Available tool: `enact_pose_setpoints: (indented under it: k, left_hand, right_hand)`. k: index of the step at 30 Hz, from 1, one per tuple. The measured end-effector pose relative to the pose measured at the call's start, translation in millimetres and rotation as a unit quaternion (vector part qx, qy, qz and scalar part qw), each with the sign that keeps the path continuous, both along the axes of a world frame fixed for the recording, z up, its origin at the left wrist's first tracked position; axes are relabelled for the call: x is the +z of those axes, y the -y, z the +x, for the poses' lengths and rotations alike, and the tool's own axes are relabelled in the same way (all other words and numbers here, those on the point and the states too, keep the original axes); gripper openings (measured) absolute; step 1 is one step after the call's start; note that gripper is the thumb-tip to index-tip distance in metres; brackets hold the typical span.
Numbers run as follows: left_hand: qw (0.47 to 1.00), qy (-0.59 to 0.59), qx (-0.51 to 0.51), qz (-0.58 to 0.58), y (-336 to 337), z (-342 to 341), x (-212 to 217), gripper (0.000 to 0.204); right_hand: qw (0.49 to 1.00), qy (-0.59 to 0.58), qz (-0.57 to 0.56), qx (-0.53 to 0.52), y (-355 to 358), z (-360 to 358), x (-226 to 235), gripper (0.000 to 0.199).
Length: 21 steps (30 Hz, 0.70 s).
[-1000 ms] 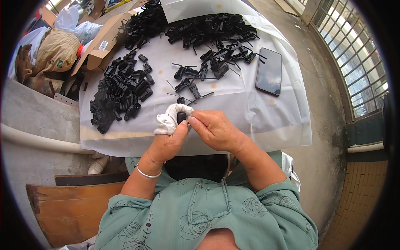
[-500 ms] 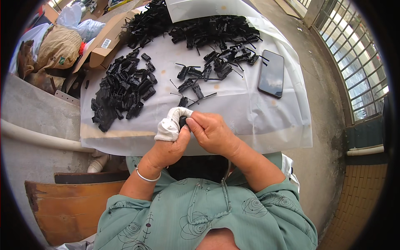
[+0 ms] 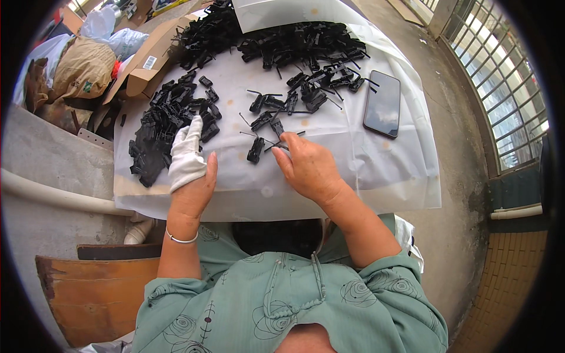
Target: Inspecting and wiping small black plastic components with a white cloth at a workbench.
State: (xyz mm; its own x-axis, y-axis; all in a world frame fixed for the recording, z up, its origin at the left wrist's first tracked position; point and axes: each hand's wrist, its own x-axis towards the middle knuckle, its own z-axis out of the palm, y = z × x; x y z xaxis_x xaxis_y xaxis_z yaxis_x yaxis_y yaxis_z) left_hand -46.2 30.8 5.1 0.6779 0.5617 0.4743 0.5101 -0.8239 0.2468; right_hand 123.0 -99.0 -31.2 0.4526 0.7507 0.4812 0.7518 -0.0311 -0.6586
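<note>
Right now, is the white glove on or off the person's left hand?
On: the white glove covers most of the left hand, with the thumb bare.

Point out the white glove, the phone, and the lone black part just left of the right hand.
White glove (image 3: 187, 163): head view, middle of its cloth.
Phone (image 3: 382, 107): head view, middle of its dark screen.
Black part (image 3: 255, 150): head view, middle of its body.

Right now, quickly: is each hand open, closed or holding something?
Left hand: open, at the pile of black parts; nothing visibly held.
Right hand: partly curled by a loose black part; grip cannot be told.
</note>
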Motion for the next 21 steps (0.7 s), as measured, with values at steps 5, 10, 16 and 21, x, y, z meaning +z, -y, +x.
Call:
enact_pose_setpoints:
  k: [5, 10, 16, 21]
  left_hand:
    - [0.996, 0.058, -0.016, -0.064, 17, -7, -9, 0.053]
    - [0.974, 0.089, -0.044, -0.201, 37, 15, -28, 0.047]
    - [0.988, 0.059, -0.115, -0.084, 27, 39, -32, 0.034]
    - [0.947, 0.199, -0.15, -0.201, 33, 33, -35, 0.03]
  right_hand:
    - [0.986, 0.119, -0.113, 0.001, -3, -5, -7, 0.018]
    - [0.988, 0.114, -0.107, 0.008, -4, -5, -6, 0.019]
    - [0.991, 0.077, -0.107, 0.009, -1, -1, -2, 0.019]
    - [0.993, -0.068, -0.041, 0.092, 4, 5, 6, 0.017]
